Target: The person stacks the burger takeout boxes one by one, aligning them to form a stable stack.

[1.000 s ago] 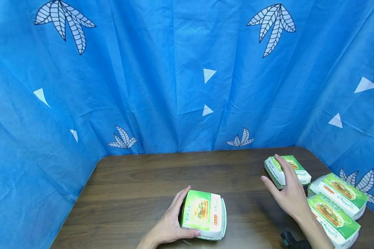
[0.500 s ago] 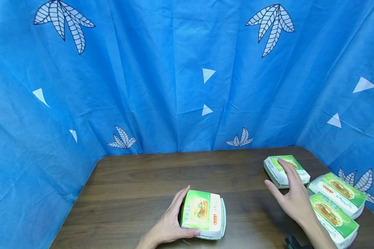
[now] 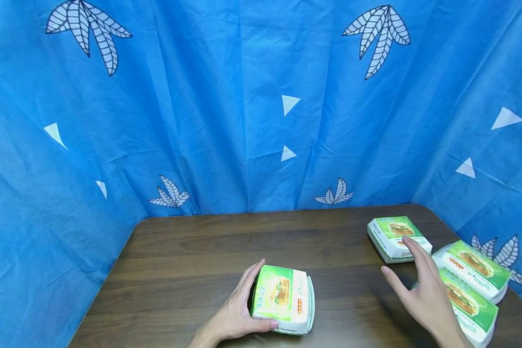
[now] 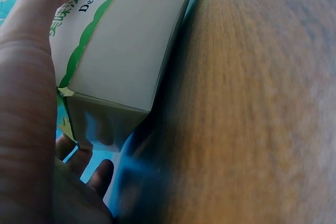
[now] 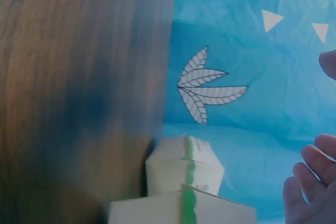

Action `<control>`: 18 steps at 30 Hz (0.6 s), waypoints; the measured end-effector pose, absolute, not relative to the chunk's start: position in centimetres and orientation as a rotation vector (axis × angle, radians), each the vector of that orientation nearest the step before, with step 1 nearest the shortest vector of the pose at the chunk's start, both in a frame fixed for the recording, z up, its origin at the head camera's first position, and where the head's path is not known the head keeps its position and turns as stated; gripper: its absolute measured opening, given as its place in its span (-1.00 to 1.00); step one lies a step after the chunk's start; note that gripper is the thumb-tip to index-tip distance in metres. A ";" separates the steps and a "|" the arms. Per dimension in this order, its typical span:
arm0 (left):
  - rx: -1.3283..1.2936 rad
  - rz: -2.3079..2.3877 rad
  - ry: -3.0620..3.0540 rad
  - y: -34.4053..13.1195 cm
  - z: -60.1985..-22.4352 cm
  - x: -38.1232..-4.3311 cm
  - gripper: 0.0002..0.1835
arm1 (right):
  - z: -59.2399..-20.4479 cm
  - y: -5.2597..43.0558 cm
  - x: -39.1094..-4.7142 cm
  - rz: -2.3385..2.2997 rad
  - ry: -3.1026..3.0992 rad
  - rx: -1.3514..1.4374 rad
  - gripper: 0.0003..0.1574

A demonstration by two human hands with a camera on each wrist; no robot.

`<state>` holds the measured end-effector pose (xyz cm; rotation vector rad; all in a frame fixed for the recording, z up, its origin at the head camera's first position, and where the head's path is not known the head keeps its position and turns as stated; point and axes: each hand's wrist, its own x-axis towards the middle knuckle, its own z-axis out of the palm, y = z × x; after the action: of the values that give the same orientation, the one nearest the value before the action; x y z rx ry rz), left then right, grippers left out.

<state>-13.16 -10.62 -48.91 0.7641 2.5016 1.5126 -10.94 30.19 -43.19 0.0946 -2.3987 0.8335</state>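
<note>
My left hand [image 3: 235,316] grips a green and white hamburger box [image 3: 280,295] on the table, thumb along its near side and fingers at the far left. In the left wrist view the thumb lies on the printed side of that box [image 4: 128,51], with fingertips past its end. Fingers spread and holding nothing, my right hand [image 3: 426,297] hovers at the right. Just beyond its index fingertip is a similar box [image 3: 393,232]. Two more hamburger boxes [image 3: 478,263] lie side by side to its right, the nearer one [image 3: 478,314] partly hidden by the hand.
The brown wooden table [image 3: 178,261] has its back edge against a blue curtain [image 3: 209,121] printed with leaves and triangles. More curtain hangs along the left and right sides. In the right wrist view, white box ends [image 5: 173,177] line the bottom.
My right hand has drawn back toward me and slightly right, uncovering more of the far box. A black object near its forearm has left view. The left hand and its hamburger box stay put.
</note>
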 end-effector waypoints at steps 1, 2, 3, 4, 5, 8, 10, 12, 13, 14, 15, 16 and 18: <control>0.762 1.513 2.500 -10.6 -48.9 -13.2 0.36 | -43.1 30.3 -10.8 0.829 -2.394 0.094 0.06; 0.760 1.514 2.498 -10.6 -48.9 -13.1 0.36 | -43.1 30.4 -10.6 0.827 -2.391 0.090 0.06; 0.762 1.515 2.498 -10.6 -48.9 -13.1 0.36 | -43.1 30.5 -10.5 0.828 -2.389 0.085 0.06; 0.769 1.521 2.498 -10.7 -48.9 -13.1 0.36 | -43.1 30.6 -10.4 0.828 -2.395 0.074 0.06; 0.778 1.525 2.498 -10.7 -48.9 -13.1 0.36 | -43.0 30.7 -10.3 0.826 -2.403 0.063 0.06; 0.796 1.535 2.497 -10.7 -49.0 -13.1 0.36 | -43.1 31.1 -10.0 0.817 -2.430 0.010 0.06; 0.803 1.538 2.494 -10.7 -48.9 -13.1 0.36 | -43.1 31.4 -9.8 0.797 -2.448 -0.020 0.07; 0.795 1.534 2.491 -10.7 -48.9 -13.0 0.35 | -43.0 31.8 -9.7 0.780 -2.447 -0.030 0.08; 0.790 1.533 2.489 -10.7 -48.9 -13.0 0.35 | -43.0 32.0 -9.6 0.763 -2.450 -0.032 0.08; 0.787 1.529 2.490 -10.7 -48.9 -13.0 0.35 | -43.0 32.3 -9.5 0.752 -2.447 -0.027 0.08; 0.783 1.525 2.493 -10.7 -48.9 -13.1 0.35 | -43.0 32.5 -9.4 0.739 -2.449 -0.029 0.08; 0.782 1.519 2.496 -10.7 -48.9 -13.1 0.36 | -43.0 32.8 -9.3 0.722 -2.455 -0.032 0.08; 0.782 1.514 2.500 -10.6 -48.8 -13.1 0.36 | -43.0 33.4 -9.2 0.678 -2.481 -0.031 0.10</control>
<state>-13.13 -10.65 -48.79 0.7820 2.5000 1.5142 -9.20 33.42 -42.97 -0.0312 -2.4809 0.6785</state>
